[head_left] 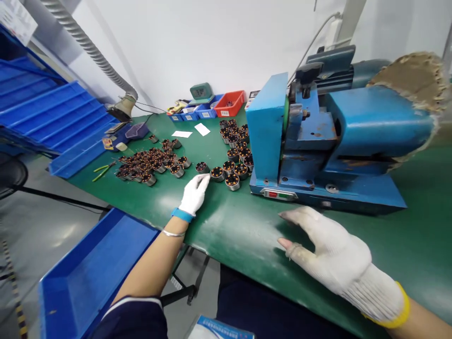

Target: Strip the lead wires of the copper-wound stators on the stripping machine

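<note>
My left hand point(194, 194), in a white glove, reaches over the green bench. Its fingers are drawn together, and anything between them is hidden. Its fingertips are beside a motor stator point(217, 174), a short metal cylinder with copper windings inside. Another stator point(202, 168) stands just behind the fingers. My right hand point(325, 247), also gloved, hovers over the bench's front part with thumb and fingers apart and nothing between them. Ahead of it is a blue belt-type machine point(266, 136) with a red and green switch point(278, 194).
Many stators point(141, 165) crowd the bench's left side; another group point(233, 141) stands beside the machine. Green-handled pliers point(102, 172) lie at left. A red bin point(230, 103) and blue bins line the wall. A blue tray point(95, 273) sits below the bench edge. A duct point(95, 49) hangs at left.
</note>
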Demonstrator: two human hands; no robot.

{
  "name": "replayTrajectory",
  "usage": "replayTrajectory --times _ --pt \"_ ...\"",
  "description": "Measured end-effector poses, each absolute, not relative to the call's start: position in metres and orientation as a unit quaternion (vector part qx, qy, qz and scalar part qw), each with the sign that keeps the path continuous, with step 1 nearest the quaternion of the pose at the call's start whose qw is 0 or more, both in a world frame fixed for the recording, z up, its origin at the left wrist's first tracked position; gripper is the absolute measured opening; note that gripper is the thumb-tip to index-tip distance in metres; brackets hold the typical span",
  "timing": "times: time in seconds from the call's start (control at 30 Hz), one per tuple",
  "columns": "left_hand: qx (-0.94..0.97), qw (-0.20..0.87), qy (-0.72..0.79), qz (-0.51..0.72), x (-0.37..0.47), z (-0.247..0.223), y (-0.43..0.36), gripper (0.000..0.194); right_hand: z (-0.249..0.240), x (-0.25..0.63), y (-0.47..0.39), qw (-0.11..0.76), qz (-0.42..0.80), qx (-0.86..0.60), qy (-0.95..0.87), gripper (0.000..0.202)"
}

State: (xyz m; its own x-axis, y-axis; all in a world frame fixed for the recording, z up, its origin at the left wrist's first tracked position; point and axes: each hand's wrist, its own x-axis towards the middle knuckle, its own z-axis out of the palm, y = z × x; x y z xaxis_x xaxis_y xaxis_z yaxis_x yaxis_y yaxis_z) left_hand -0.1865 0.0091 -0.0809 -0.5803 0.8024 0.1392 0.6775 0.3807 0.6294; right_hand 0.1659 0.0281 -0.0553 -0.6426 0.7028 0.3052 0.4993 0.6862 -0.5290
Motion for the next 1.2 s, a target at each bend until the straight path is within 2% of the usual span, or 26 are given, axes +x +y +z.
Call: replayTrajectory --times 0.13,0.3,0.4,0.53,0.67,0.8,0.9,1.0,1.1,1.2 --pt "0.476 0.125 0.794 0.357 -0.212 -0.079 0.035 0.051 -0.063 0.167 0.029 0.236 0.197 -0.324 -0.895 0.039" --pt "0.434 0.117 0.799 0.4 -0.247 -0.071 0.058 0.063 -0.064 0.168 0.037 0.193 0.214 -0.364 -0.886 0.038" --pt "0.469 0.157 0.767 0.409 -0.233 -0.073 0.06 0.068 -0.063 0.167 0.04 0.172 0.221 -0.384 -0.88 0.038" --pt "0.526 0.212 0.728 0.384 -0.199 -0.078 0.055 0.086 -0.061 0.165 0.038 0.159 0.232 -0.376 -0.883 0.04" --pt "0.509 0.195 0.744 0.386 -0.176 -0.074 0.042 0.074 -0.059 0.165 0.036 0.163 0.247 -0.363 -0.884 0.04" --pt "0.464 0.125 0.769 0.421 -0.143 -0.066 0.012 0.064 -0.054 0.164 0.035 0.177 0.29 -0.353 -0.872 0.041" --pt "0.467 0.065 0.722 0.507 -0.095 -0.062 -0.01 0.062 -0.05 0.16 0.031 0.219 0.382 -0.361 -0.822 0.04" --pt "0.586 0.039 0.621 0.519 -0.044 -0.057 -0.018 0.052 -0.046 0.156 0.029 0.322 0.459 -0.347 -0.751 0.042" --pt "0.681 0.04 0.543 0.49 -0.008 -0.051 -0.011 0.046 -0.042 0.159 0.039 0.455 0.467 -0.323 -0.686 0.027" --pt "0.685 0.062 0.536 0.49 0.013 -0.043 0.002 0.048 -0.033 0.174 0.06 0.508 0.503 -0.351 -0.605 0.019"
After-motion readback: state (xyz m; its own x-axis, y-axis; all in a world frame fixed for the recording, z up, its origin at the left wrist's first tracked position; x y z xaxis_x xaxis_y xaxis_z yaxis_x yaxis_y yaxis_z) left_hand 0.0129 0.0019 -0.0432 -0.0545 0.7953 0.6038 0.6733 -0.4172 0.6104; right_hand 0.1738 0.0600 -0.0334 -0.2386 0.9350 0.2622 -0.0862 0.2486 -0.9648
